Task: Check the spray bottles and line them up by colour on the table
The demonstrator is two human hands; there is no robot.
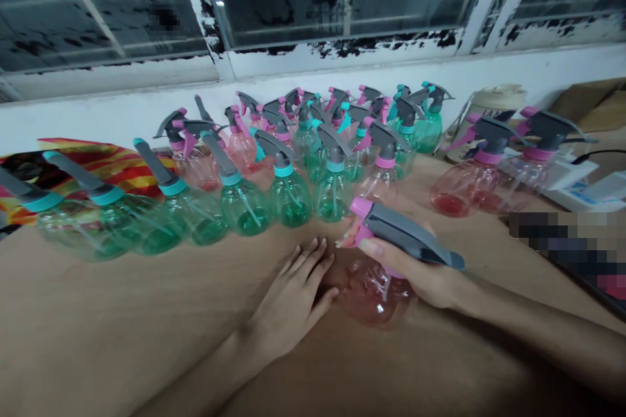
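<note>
A pink spray bottle (379, 300) is held just right of the frame's center by the right hand (418, 272), its grip closed around the neck and trigger. The left hand (296, 296) — its grip open, fingers extended — is placed palm down on the table (147, 326), just beside the bottle. Green spray bottles (290, 201) are lined up from far left to center; two pink-collared bottles (452, 192) are seen at right.

Dim light leaves the lower right shadowed. White glare streaks the windows (283, 6) up top; far-left bottles (61, 228) look stretched, perhaps blurred.
</note>
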